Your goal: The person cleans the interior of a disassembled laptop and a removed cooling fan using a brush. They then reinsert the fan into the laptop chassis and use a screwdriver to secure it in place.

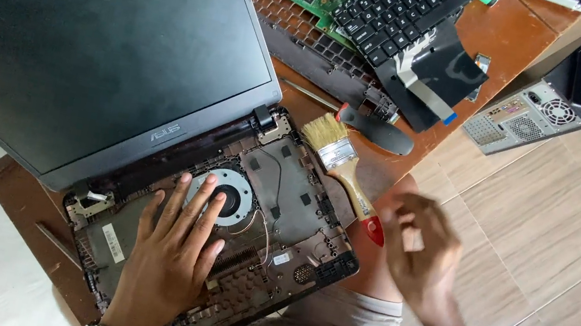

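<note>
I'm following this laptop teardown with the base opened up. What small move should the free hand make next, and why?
Probably lower the right hand onto the paintbrush handle: it hovers empty beside it, while the left hand rests flat by the exposed fan.

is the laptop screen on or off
Off, as far as it shows: the laptop screen is dark and blank, lid up, keyboard removed from its base.

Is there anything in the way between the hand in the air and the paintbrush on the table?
Nothing visible is. The right hand is blurred and hangs just right of the paintbrush, close to its red handle tip, with only open air between them. The left hand lies flat on the opened laptop base, away from that gap.
</note>
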